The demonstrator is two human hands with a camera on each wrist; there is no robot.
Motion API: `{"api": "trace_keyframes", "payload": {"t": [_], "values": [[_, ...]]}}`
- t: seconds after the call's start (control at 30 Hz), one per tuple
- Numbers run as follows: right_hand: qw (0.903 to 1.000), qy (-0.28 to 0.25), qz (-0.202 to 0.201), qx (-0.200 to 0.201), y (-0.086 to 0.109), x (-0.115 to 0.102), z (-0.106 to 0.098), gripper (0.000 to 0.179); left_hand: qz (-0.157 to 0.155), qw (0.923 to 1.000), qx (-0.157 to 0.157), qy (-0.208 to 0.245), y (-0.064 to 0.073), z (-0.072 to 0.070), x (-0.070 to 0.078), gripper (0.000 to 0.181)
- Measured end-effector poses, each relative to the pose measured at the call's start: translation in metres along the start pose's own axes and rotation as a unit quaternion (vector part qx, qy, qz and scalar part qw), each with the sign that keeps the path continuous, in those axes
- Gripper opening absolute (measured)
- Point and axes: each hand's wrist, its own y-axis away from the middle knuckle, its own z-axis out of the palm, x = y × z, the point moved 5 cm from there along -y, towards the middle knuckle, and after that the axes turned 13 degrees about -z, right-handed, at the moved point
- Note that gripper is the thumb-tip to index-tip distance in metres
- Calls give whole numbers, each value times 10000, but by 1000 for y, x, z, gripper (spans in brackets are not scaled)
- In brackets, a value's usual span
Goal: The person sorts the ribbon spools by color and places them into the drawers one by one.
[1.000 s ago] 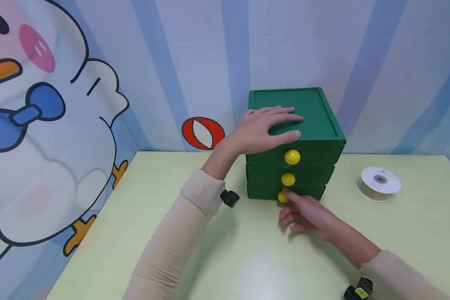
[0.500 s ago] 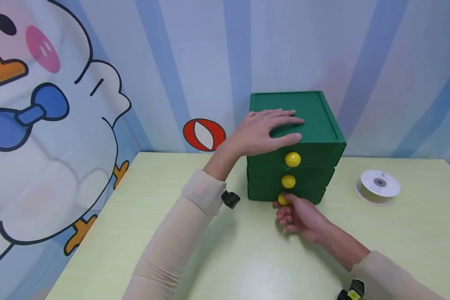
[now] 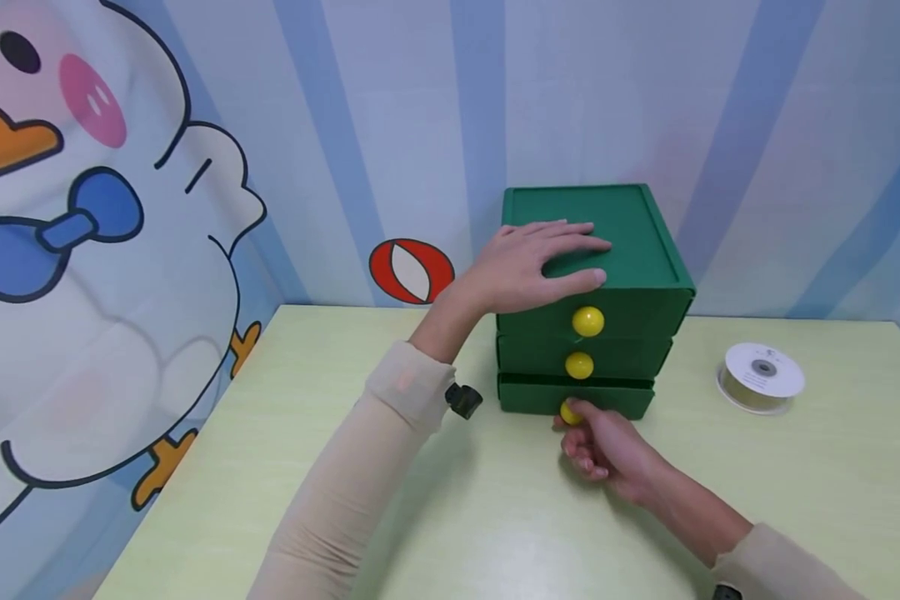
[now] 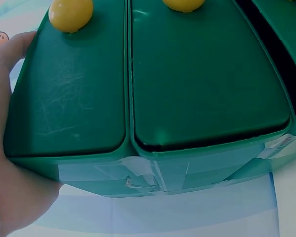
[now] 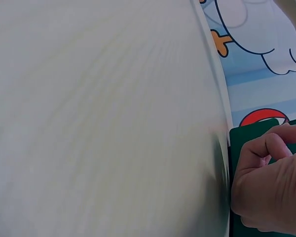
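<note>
A green cabinet of stacked drawers with round yellow knobs stands on the table. Its bottom drawer is pulled out a little, and a dark gap shows above its front. My right hand pinches that drawer's yellow knob between thumb and index finger, the other fingers curled beneath. My left hand rests on the cabinet top with fingers straight and spread. In the left wrist view the upper two drawer fronts are closed, and the left hand lies along the cabinet's edge.
A spool of ribbon with a white label lies to the right of the cabinet on the pale table. Behind the table hangs a striped blue backdrop with a cartoon duck and a red ball printed on it.
The bottom drawer has slid out slightly toward me, with my right hand taking hold of its knob. My left hand has stayed on the cabinet top.
</note>
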Motion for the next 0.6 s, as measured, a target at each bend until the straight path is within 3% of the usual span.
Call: {"api": "trace_keyframes", "payload": {"t": [0.6], "values": [[9998,140,80,-139,10,6,4,37,-20,10000,11,-12,1,0,-1,59]]}}
